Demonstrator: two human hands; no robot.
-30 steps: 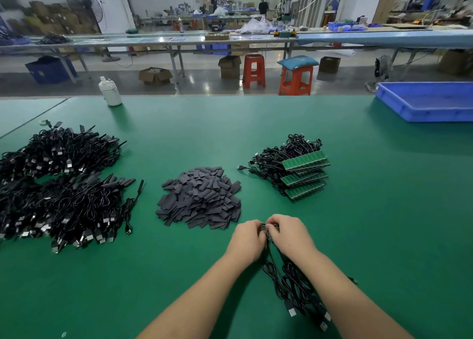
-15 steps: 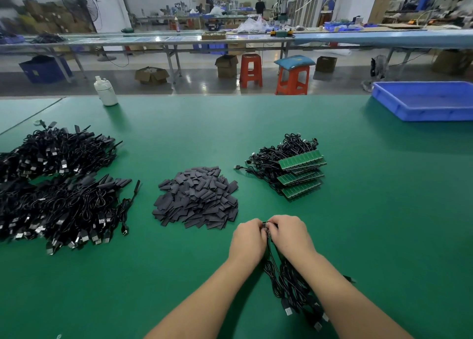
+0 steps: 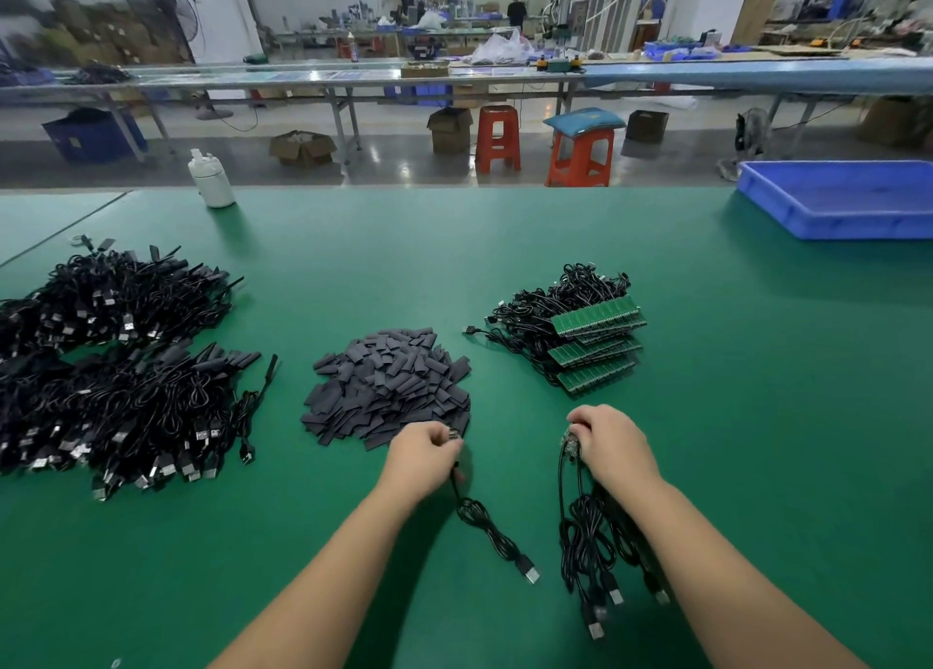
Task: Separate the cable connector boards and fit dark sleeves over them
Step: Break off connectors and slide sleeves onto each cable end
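We see our left hand [image 3: 426, 449] closed around one single cable [image 3: 492, 532], at the near edge of the pile of dark sleeves [image 3: 389, 388]; its small board end just shows at the fingertips. Our right hand [image 3: 608, 444] grips the remaining bunch of cables [image 3: 593, 547] by their board ends, apart from the left hand. Both cables trail on the green table [image 3: 757, 416]. Beyond the right hand lies a stack of green boards [image 3: 598, 345].

Bright overhead light, soft shadows, floor glare, blurred wide-angle edges.
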